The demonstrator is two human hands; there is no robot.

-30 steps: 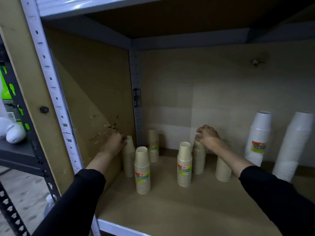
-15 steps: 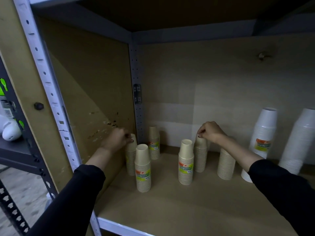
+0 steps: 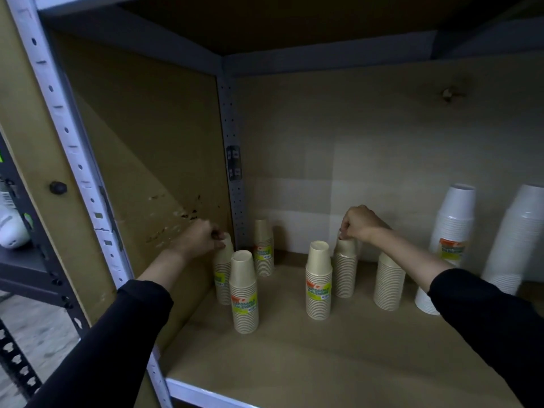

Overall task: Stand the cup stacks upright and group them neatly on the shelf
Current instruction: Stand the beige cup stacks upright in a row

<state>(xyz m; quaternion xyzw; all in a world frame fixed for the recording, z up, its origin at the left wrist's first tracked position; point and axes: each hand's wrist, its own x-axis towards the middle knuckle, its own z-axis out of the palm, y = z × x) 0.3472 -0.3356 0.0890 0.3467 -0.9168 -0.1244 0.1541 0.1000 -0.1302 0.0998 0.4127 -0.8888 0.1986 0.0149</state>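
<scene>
Several beige paper cup stacks stand upright on the brown shelf board [image 3: 323,357]. My left hand [image 3: 198,238] grips the top of the stack by the left wall [image 3: 223,275]. My right hand [image 3: 357,223] pinches the top of a plain middle stack [image 3: 345,272]. A labelled stack [image 3: 245,293] stands in front of the left one, another [image 3: 264,248] in the back corner. A labelled stack [image 3: 318,282] stands left of the one my right hand holds. A plain stack [image 3: 388,282] stands under my right forearm.
Two tall white cup stacks [image 3: 452,231] [image 3: 521,240] lean against the back wall at the right. The metal upright [image 3: 70,142] and side panel bound the shelf on the left. The shelf's front lip [image 3: 206,397] runs below my arms. Another rack stands to the far left.
The view has shifted slightly. Both hands have stayed on the tops of their stacks, and my right hand's fingers have closed onto its stack's top cup.
</scene>
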